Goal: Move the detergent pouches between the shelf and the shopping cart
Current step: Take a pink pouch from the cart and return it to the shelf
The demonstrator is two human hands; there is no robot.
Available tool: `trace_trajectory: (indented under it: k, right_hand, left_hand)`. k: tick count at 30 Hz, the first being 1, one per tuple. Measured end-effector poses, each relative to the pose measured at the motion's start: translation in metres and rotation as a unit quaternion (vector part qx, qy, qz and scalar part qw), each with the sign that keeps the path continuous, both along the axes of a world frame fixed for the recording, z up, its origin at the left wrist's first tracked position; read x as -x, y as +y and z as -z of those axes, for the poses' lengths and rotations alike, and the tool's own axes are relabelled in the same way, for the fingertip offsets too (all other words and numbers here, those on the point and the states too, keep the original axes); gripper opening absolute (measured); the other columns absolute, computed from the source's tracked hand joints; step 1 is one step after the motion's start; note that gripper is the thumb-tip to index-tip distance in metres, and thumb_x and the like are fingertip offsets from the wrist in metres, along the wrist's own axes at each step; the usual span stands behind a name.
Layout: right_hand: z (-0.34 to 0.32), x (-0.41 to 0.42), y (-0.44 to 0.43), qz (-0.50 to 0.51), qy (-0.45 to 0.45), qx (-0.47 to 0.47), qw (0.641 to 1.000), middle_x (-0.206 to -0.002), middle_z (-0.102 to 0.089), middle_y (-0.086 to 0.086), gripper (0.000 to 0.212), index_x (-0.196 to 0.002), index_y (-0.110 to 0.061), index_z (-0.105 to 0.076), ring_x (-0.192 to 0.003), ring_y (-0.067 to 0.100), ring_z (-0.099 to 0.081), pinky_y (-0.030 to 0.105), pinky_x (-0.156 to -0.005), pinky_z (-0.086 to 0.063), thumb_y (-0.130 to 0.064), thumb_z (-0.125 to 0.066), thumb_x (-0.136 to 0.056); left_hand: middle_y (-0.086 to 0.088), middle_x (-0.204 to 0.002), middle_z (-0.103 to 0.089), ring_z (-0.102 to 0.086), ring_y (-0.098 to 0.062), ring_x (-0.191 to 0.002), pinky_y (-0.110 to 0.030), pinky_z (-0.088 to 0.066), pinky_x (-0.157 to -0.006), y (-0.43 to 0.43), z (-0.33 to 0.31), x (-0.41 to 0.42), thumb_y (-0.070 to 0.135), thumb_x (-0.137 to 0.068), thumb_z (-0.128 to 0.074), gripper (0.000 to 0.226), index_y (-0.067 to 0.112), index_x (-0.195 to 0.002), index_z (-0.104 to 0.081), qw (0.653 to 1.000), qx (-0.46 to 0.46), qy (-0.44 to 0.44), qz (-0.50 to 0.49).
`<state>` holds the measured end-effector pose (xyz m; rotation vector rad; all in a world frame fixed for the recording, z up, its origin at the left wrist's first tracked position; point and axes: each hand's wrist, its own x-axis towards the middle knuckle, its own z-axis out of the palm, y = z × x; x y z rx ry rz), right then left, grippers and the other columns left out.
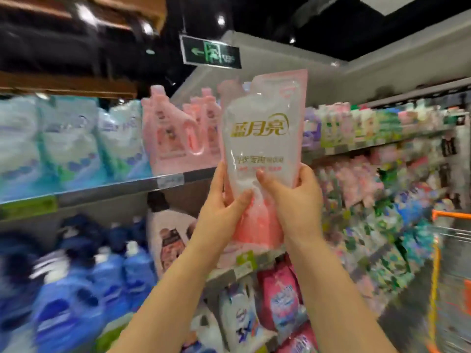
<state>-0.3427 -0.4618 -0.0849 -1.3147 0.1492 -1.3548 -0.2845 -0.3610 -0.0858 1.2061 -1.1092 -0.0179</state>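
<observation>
Detergent pouch (260,138) is up in the air in front of me, standing on end, long axis vertical, the cut-corner top pointing at the ceiling and the pink bottom down between my wrists. Both hands have it by the lower half. My left hand (221,207) is wrapped round the left edge with the thumb laid across the front. My right hand (295,200) is clamped on the right edge, thumb pressed into the clear film and fingers curled round the side. It's a firm two-handed hold, with nothing else in either hand.

The shelf (107,189) runs to my left and straight behind the pouch, with pink bottles (175,133) just past it. The shopping cart (451,215) sits low at my right, only its orange rim showing, so my right hand is the nearer one. By my reckoning the pouch hangs between the two, and I can't tell which way it's headed.

On the front, big gold characters read 蓝月亮. The smaller line below reads partly 衣专用, and the rest is too blurred to read. A green exit sign (210,53) hangs overhead.
</observation>
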Motion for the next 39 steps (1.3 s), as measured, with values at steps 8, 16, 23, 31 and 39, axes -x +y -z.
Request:
trace_trajectory:
  k: [8, 16, 23, 31, 39]
  right_hand:
    - [-0.036, -0.149, 0.214, -0.207, -0.024, 0.008, 0.978, -0.083, -0.07, -0.009, 0.031, -0.09, -0.026, -0.062, -0.076, 0.002, -0.068, 0.027, -0.07, -0.057, -0.029, -0.082, -0.067]
    - [-0.07, -0.266, 0.337, -0.334, -0.04, 0.052, 0.94, -0.092, -0.069, -0.007, 0.037, -0.094, -0.029, -0.058, -0.085, 0.014, -0.068, 0.043, -0.081, -0.056, -0.04, -0.079, -0.066]
    - [-0.103, -0.355, 0.411, -0.438, -0.034, 0.088, 0.894, -0.098, -0.067, -0.004, 0.04, -0.1, -0.027, -0.053, -0.09, 0.018, -0.066, 0.044, -0.082, -0.056, -0.033, -0.079, -0.07]
    - [-0.125, -0.416, 0.487, -0.409, 0.003, 0.148, 0.901, -0.107, -0.066, 0.0, 0.075, -0.118, -0.02, -0.052, -0.097, 0.023, -0.064, 0.045, -0.087, -0.052, -0.057, -0.072, -0.056]
    - [-0.158, -0.436, 0.502, -0.379, -0.045, 0.193, 0.904, -0.091, -0.064, -0.006, 0.039, -0.104, -0.022, -0.05, -0.086, 0.015, -0.065, 0.035, -0.077, -0.056, -0.031, -0.076, -0.076]
  left_hand:
    - [0.003, -0.116, -0.066, -0.066, -0.013, -0.1, -0.032, -0.052, -0.088, 0.234, -0.042, -0.117, 0.04, -0.072, -0.066, 0.061, 0.056, -0.124, -0.037, 0.974, -0.035, -0.044, -0.218]
    - [0.011, -0.122, -0.061, -0.062, -0.01, -0.107, -0.034, -0.051, -0.089, 0.355, -0.07, -0.198, 0.045, -0.076, -0.069, 0.066, 0.044, -0.132, -0.035, 0.935, -0.012, -0.079, -0.346]
    - [0.005, -0.131, -0.053, -0.057, -0.016, -0.114, -0.04, -0.051, -0.092, 0.428, -0.098, -0.255, 0.045, -0.071, -0.059, 0.076, 0.04, -0.138, -0.024, 0.884, -0.053, -0.066, -0.459]
    - [-0.002, -0.119, -0.062, -0.065, -0.023, -0.101, -0.04, -0.056, -0.078, 0.502, -0.119, -0.313, 0.026, -0.072, -0.068, 0.078, 0.029, -0.139, -0.029, 0.889, -0.065, 0.034, -0.453]
    - [-0.002, -0.114, -0.063, -0.066, -0.019, -0.097, -0.031, -0.059, -0.067, 0.527, -0.149, -0.351, 0.004, -0.083, -0.062, 0.06, 0.028, -0.131, -0.035, 0.905, -0.027, 0.023, -0.424]
